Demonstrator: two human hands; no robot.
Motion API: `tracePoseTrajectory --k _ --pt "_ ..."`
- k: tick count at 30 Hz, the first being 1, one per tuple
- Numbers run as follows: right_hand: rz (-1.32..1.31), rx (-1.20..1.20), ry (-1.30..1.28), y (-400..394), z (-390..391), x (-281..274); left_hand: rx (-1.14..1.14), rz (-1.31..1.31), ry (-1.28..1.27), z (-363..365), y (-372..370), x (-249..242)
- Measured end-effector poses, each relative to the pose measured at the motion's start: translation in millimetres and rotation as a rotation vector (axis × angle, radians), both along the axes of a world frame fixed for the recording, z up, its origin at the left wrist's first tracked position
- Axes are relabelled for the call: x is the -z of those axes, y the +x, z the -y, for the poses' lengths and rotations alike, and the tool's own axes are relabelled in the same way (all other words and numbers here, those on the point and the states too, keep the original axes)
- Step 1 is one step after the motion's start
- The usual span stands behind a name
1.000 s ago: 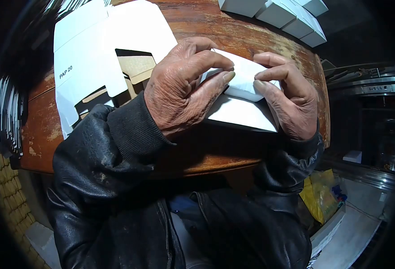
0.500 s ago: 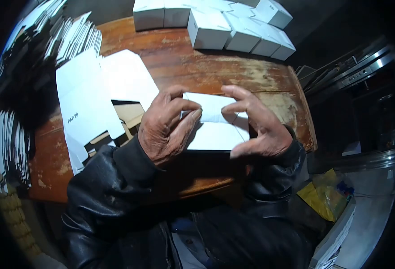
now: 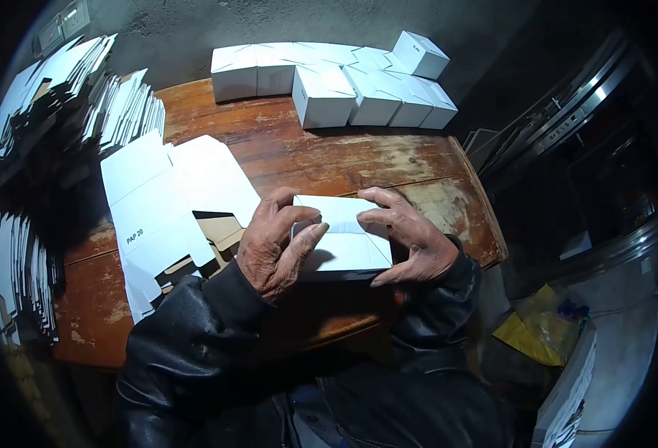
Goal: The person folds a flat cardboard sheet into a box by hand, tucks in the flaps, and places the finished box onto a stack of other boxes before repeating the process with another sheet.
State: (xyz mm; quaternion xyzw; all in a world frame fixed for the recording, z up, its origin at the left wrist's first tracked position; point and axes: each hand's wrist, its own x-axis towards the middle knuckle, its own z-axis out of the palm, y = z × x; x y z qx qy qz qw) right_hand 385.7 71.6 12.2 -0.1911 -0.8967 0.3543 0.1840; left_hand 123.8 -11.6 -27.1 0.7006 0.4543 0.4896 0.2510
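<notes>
A white cardboard box (image 3: 347,250) stands between my hands near the front edge of the table, its folded top facing up. My left hand (image 3: 278,240) grips the box's left side, with thumb and forefinger bent over the top near a flap seam. On the opposite side, my right hand (image 3: 416,240) is curled round the right side, fingers at the far edge and thumb at the near corner. Left of my hands lie flat white carton blanks (image 3: 150,201), one printed "PAP 20", with brown inner faces showing.
Finished white boxes (image 3: 325,101) stand in rows at the back of the wooden table (image 3: 284,157), one on top. Stacks of flat cartons (image 3: 123,112) fill the left side. A yellow bag (image 3: 526,336) lies at the lower right, beside a metal-trimmed appliance (image 3: 568,123).
The head view has shifted, so the table and boxes sit lower in it. My right fingers and thumb have closed in on the box, and its top looks flatter.
</notes>
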Motion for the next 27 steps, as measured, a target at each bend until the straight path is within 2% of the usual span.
tracePoseTrajectory --k 6,8,9,10,12,14,16,18,20,21,24,27 --pt "-0.1 0.108 -0.194 13.4 -2.4 -12.3 -0.117 0.06 0.101 3.5 3.5 -0.9" --pt "-0.039 0.145 -0.014 34.4 -19.5 -25.1 -0.142 0.073 0.127 3.8 3.8 2.3" --pt "-0.175 0.219 -0.112 36.2 -20.2 -32.8 -0.148 0.095 0.133 4.2 5.0 3.7" --pt "-0.183 0.283 -0.059 38.8 -25.6 -48.8 -0.154 0.118 0.139 4.6 5.8 4.2" --pt "-0.36 0.42 -0.253 32.5 -34.8 -77.2 -0.124 0.113 0.109 5.8 6.0 1.6" --pt "-0.403 0.531 -0.174 29.9 -73.5 -95.1 -0.101 0.111 0.099 5.2 7.1 2.4" --pt "-0.348 0.697 0.085 6.6 -111.4 -110.9 -0.096 0.066 0.118 4.5 6.6 1.5" --pt "-0.246 0.838 0.488 -4.8 -167.7 -110.5 -0.08 0.029 0.103 3.9 6.1 0.7" --pt "-0.234 0.944 0.584 -18.3 -213.6 -106.2 -0.1 -0.007 0.123 4.2 6.7 1.7" --pt "-0.263 0.955 0.534 -26.7 -229.5 -102.5 -0.105 -0.038 0.144 3.2 6.4 2.1" --pt "-0.113 1.084 0.636 -43.0 -268.7 -85.9 -0.084 -0.068 0.122 2.8 7.2 -0.4" --pt "-0.109 1.078 0.713 -52.1 -300.0 -68.3 -0.069 -0.096 0.109 1.8 8.0 2.6"
